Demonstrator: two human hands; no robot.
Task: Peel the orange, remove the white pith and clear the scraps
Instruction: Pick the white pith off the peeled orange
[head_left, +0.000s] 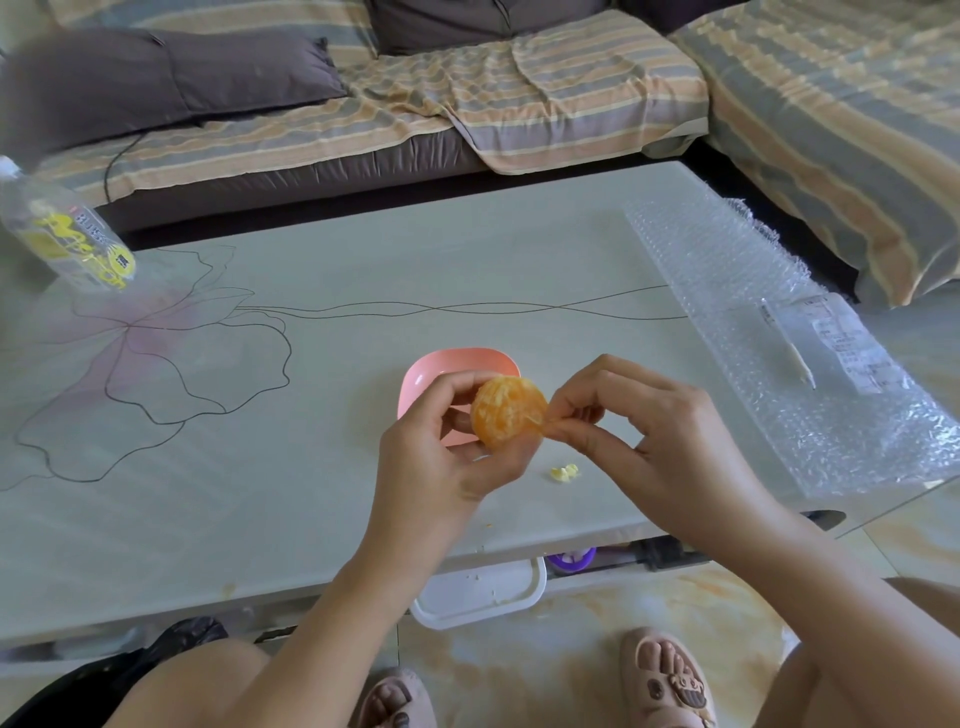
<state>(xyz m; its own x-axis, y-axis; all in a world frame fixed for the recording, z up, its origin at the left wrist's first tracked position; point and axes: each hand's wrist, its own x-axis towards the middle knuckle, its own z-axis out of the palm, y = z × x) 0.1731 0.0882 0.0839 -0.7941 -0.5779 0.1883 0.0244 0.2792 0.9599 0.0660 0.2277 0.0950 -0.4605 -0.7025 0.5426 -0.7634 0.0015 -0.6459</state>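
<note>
Knees and slippers (670, 680) sit lowest in frame, w/ my arms above. Left hand (441, 447) wraps the peeled orange (506, 413) over the pink dish (431, 374); right hand (623, 415) pinches a pith strand at its edge. Best to pull slow along the segment, not outward, so no skin tears. Pith scrap (563, 472) on table (311, 467) to clear later.

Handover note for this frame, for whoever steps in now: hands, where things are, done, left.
Left hand: holds the orange above the pink dish.
Right hand: fingertips pinch a pith strand at the orange's right side.
Done: peel is off; a small scrap lies on the table.
Left: finish pulling the pith, then clear the scrap. No peel pieces are in view.
</note>
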